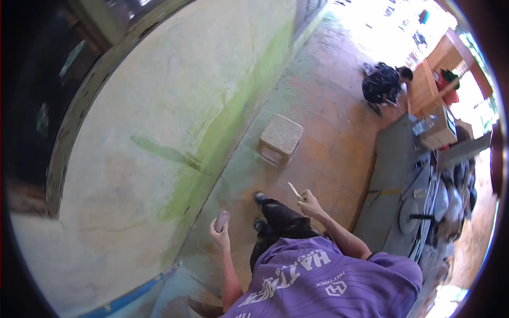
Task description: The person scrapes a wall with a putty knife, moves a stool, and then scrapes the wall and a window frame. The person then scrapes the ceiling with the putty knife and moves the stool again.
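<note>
My left hand (218, 234) is closed around a small brownish-mauve block (222, 220), which looks like a sanding block. It is held in front of the wall's lower part, apart from it. In my right hand (308, 203), the fingers are wrapped round a thin, pale, pointed tool (292, 188); its exact kind is too small to make out. The tip points up and to the left, over the floor. The wall (143, 100) on the left is whitish, with worn green paint (199, 177) along its lower part.
A woven-top plastic stool (282, 132) stands on the worn tiled floor (328, 127) ahead. Further off, a person (384, 85) crouches beside a wooden cabinet (424, 87). A grey surface (389, 153) with a cardboard box (440, 130) and piled goods runs along the right.
</note>
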